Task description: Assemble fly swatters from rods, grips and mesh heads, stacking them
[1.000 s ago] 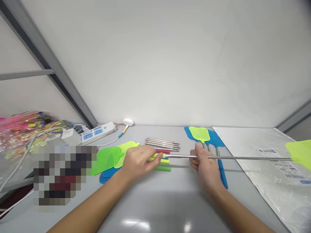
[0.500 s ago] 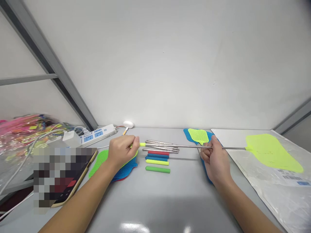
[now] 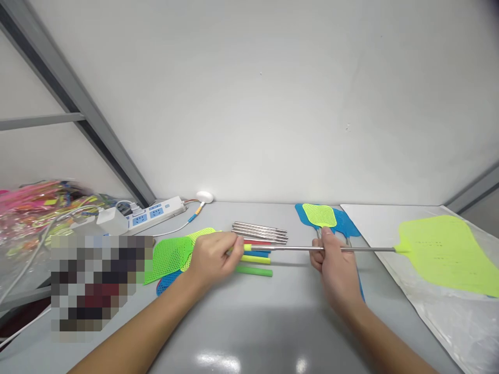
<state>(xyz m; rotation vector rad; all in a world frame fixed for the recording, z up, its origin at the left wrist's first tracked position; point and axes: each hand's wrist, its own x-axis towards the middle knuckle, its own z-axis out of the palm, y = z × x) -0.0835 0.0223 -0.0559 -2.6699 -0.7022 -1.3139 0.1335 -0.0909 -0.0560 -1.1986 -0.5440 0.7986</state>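
A yellow fly swatter [image 3: 444, 254] with a thin metal rod is held level across the table, its flat head to the right. My left hand [image 3: 216, 259] is closed around its yellow handle at the left end. My right hand [image 3: 337, 272] pinches the rod about midway, thumb on top. Beneath the rod lie several loose metal rods [image 3: 259, 232] and coloured handle tubes, a green tube [image 3: 255, 271] nearest me. Loose mesh swatter heads, with a green head [image 3: 167, 257] on top, lie by my left hand, which partly hides them.
Beyond my right hand lie swatters with blue heads [image 3: 346, 223] and a yellow mesh head [image 3: 319, 215]. A white plastic bag [image 3: 436, 311] covers the right side. A power strip [image 3: 156, 215], cables, a pixelated patch and a bag of colourful items [image 3: 42, 208] are left.
Both hands have brought the swatter slightly nearer to me. My left hand moved right, now covering the ends of the handle tubes, and my right hand shifted a little left.
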